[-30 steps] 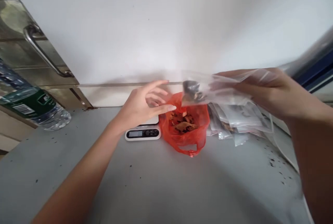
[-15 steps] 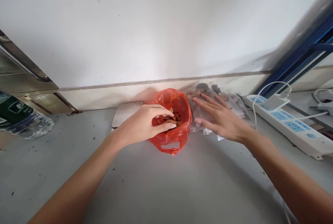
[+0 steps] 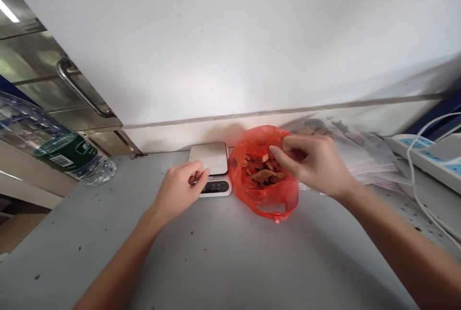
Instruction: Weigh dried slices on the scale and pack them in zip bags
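Observation:
An open red plastic bag [image 3: 266,195] holding brown dried pieces [image 3: 264,172] stands on the grey counter [image 3: 223,252]. My right hand [image 3: 313,163] hovers over the bag's right rim, fingers curled into a pinch; I cannot make out anything in them. My left hand [image 3: 180,190] rests on the counter with its fingers curled in, touching the front of a small digital kitchen scale [image 3: 213,166] just left of the bag. The scale's platform is bare.
A pile of clear plastic pouches [image 3: 345,149] lies behind and right of the bag. A white power strip [image 3: 428,159] with a white cable [image 3: 425,204] sits at the far right. A water bottle [image 3: 54,147] lies at the left, below a steel door with a handle [image 3: 81,91].
My left hand has come out of the red bag and moved left to the scale. My right hand left the clear pouches and moved over the bag's rim, curling its fingers.

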Demonstrator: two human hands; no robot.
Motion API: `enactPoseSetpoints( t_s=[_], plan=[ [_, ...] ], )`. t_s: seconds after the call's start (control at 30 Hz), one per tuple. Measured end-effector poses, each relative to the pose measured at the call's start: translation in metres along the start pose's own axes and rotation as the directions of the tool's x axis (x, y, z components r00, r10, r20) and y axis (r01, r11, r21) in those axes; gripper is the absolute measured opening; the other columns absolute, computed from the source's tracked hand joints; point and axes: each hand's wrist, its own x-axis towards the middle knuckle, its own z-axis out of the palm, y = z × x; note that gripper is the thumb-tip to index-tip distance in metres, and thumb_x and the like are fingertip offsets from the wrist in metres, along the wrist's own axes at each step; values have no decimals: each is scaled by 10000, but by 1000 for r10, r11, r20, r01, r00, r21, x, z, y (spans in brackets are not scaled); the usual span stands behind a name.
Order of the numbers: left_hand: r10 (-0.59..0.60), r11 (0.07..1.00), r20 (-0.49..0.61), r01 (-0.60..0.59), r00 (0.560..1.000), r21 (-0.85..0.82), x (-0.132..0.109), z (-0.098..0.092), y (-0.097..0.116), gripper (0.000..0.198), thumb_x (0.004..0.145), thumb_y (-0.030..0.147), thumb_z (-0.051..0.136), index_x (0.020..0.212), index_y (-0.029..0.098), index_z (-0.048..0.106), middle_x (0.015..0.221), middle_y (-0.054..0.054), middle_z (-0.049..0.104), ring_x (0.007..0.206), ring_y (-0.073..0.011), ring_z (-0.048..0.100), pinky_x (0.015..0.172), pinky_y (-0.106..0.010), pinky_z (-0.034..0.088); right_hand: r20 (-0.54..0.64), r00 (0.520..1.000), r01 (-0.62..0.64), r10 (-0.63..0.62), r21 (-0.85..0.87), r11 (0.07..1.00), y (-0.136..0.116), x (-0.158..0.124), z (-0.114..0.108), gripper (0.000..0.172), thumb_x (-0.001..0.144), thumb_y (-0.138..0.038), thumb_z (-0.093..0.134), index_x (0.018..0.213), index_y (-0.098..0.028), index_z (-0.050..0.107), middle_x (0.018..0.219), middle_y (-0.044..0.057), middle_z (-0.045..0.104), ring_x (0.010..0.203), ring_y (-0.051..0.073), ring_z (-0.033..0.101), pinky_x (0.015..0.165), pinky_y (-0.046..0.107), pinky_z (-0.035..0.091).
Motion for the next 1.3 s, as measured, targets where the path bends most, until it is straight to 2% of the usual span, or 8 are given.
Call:
enactPoseSetpoints(
  t_s=[0.07,0.17,0.27,0.37,0.47,0.63,0.9,1.3],
  plan=[
    [-28,1000,-9,28,1000,12,-4,0,-12,336,955,348,443,666,237,311,573,62,369,517,-115,335,516,-240,289,9,998,57,-57,-26,998,-1,5,8,391,779,-85,508,644,-247,179,501,-61,223,468,108,225,446,298,221],
    [-24,999,-5,24,1000,38,-10,0,-25,282,964,348,444,708,234,415,653,31,509,583,-135,490,574,-241,376,-63,991,112,-120,-118,987,-2,4,20,361,674,3,458,646,-247,198,509,-60,253,458,107,255,435,295,222],
    [4,997,-2,-4,1000,77,-16,-2,-33,241,972,313,440,745,232,451,700,18,559,610,-145,534,606,-250,407,-116,967,202,-226,-192,960,-3,-5,31,293,754,27,490,672,-254,476,643,-20,581,552,138,546,484,275,419],
    [45,991,16,-46,999,127,-19,-4,-37,229,984,262,438,761,228,476,703,14,582,606,-147,545,603,-255,410,-123,939,292,-322,-209,933,-4,-13,39,295,878,2,556,938,-255,688,1023,73,780,913,242,759,713,353,612],
    [110,982,37,-114,993,152,-21,-4,-37,227,1002,211,440,794,219,530,729,4,632,647,-157,593,617,-260,431,-155,910,350,-384,-209,913,-6,-18,42,266,905,-23,645,1035,-250,693,1034,92,793,965,275,768,830,420,635],
    [235,959,0,-232,972,165,-22,-1,-36,215,1027,174,474,867,201,615,777,-13,673,716,-177,628,656,-274,480,-248,869,353,-427,-292,889,-8,-26,44,274,901,-21,661,1048,-252,676,907,81,786,894,299,743,761,444,571],
    [241,955,55,-246,969,165,-25,-1,-33,205,1053,208,494,1073,199,698,958,-70,730,923,-234,659,826,-350,584,-144,916,325,-374,-279,904,3,-40,46,204,981,-146,618,1112,-251,735,998,76,828,977,303,758,817,444,566],
    [201,970,104,-213,974,119,-29,-4,-26,222,1047,204,495,1105,192,708,1016,-89,734,1012,-255,667,872,-361,592,-90,948,278,-306,-237,931,1,-41,38,186,993,-211,608,1046,-274,774,1009,61,846,999,316,775,817,474,581]
  ],
)
